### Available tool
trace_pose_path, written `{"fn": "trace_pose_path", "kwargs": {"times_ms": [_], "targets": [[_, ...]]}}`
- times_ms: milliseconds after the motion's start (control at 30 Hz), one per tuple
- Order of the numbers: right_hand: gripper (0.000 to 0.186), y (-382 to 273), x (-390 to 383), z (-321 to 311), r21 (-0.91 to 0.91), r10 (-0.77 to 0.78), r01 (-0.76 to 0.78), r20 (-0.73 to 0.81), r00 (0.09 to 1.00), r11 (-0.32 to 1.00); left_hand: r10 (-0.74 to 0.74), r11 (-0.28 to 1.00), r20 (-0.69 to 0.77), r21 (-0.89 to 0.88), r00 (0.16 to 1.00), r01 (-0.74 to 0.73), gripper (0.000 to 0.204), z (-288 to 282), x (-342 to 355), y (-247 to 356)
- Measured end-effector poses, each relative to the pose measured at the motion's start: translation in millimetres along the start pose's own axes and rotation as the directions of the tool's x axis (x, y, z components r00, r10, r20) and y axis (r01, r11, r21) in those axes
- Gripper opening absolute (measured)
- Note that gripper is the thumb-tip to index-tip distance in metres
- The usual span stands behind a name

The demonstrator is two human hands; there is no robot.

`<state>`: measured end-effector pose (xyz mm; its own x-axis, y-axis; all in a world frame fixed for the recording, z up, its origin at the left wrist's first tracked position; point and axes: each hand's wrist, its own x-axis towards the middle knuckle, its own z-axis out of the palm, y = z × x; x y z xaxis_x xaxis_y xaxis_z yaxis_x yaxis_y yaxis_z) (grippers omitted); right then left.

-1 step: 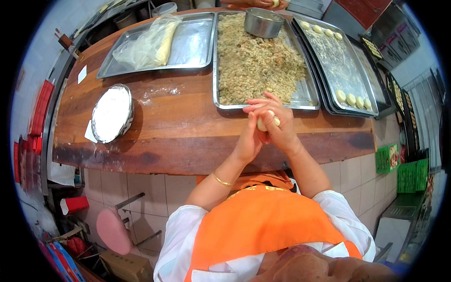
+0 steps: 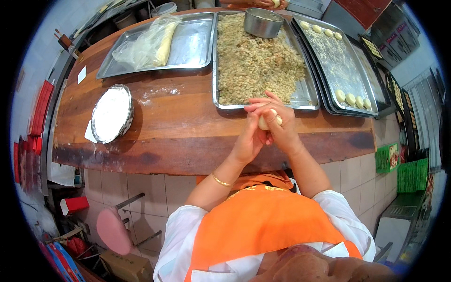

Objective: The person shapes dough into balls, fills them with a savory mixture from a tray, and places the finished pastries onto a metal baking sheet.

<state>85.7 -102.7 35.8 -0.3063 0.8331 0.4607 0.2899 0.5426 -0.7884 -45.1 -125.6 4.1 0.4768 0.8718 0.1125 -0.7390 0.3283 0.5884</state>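
Observation:
My left hand (image 2: 250,134) and my right hand (image 2: 282,129) are cupped together around a pale dough ball (image 2: 271,120), partly hidden by my fingers, above the table's front half. Just beyond them lies a steel tray (image 2: 303,99) spread with crumbly mixed filling (image 2: 253,66), with a round metal container (image 2: 263,26) at its far end. To the right, stacked trays (image 2: 338,61) carry small dough balls (image 2: 351,98) in rows at both ends, on a floury surface. A bowl of white powder (image 2: 112,113) sits on the wooden table (image 2: 188,131) to the left.
A tray (image 2: 192,51) at back left holds a plastic-wrapped dough slab (image 2: 164,42). Another person's hands (image 2: 249,3) are at the far edge. Below are a pink stool (image 2: 114,229) and green crates (image 2: 412,176). Dark racks of pastries (image 2: 401,103) stand at far right.
My joined hands have shifted very slightly to the right with the dough ball between them.

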Motion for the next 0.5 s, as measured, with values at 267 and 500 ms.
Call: {"fn": "trace_pose_path", "kwargs": {"times_ms": [267,500], "targets": [[0.043,-15,6,8,-0.036,-0.082,0.080,-0.061,0.995,0.996,0.093,0.940,0.031,0.326,0.995,-0.098,0.067,-18,1,-10],[0.063,-11,-1,-5,0.076,0.001,-0.002,0.014,1.000,0.997,-0.009,0.995,0.157,0.099,0.988,-0.006,0.069,-17,-5,-4]]}}
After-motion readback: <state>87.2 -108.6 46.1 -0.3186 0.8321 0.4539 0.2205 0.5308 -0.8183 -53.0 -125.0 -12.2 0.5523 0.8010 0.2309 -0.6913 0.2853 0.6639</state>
